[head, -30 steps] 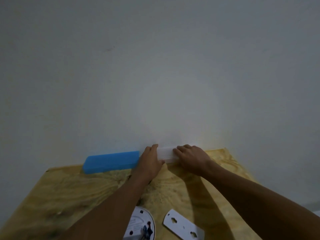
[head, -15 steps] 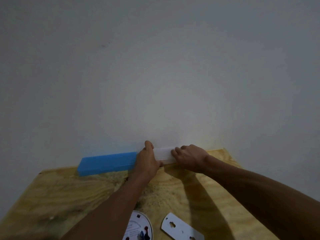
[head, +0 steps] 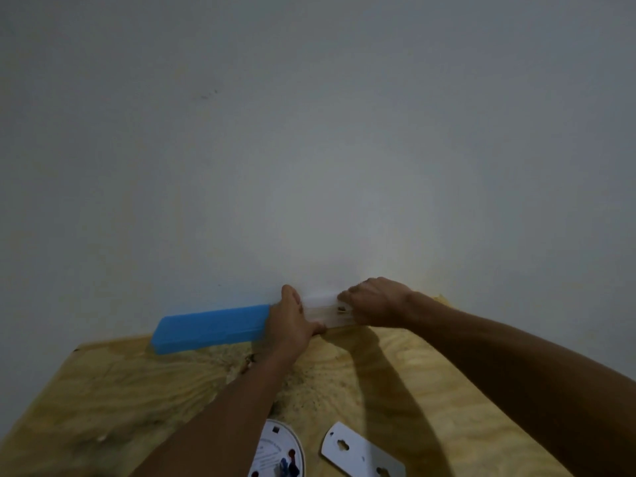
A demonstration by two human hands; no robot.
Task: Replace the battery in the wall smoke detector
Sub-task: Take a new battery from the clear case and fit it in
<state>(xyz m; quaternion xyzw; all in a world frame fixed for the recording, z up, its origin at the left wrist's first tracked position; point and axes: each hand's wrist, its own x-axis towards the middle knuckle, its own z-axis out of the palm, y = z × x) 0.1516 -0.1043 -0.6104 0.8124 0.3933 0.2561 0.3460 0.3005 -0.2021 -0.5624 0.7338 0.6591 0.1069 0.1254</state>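
At table's far edge by wall, you gripped translucent case (head: 321,309) with left hand (head: 290,321); right hand (head: 373,301) now pinched something small, brassy inside, case newly open. Likely battery fetch. Smoke detector (head: 278,456) lay face-down near you.

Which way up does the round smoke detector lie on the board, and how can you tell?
Back up: the smoke detector shows its label and red and blue wiring.
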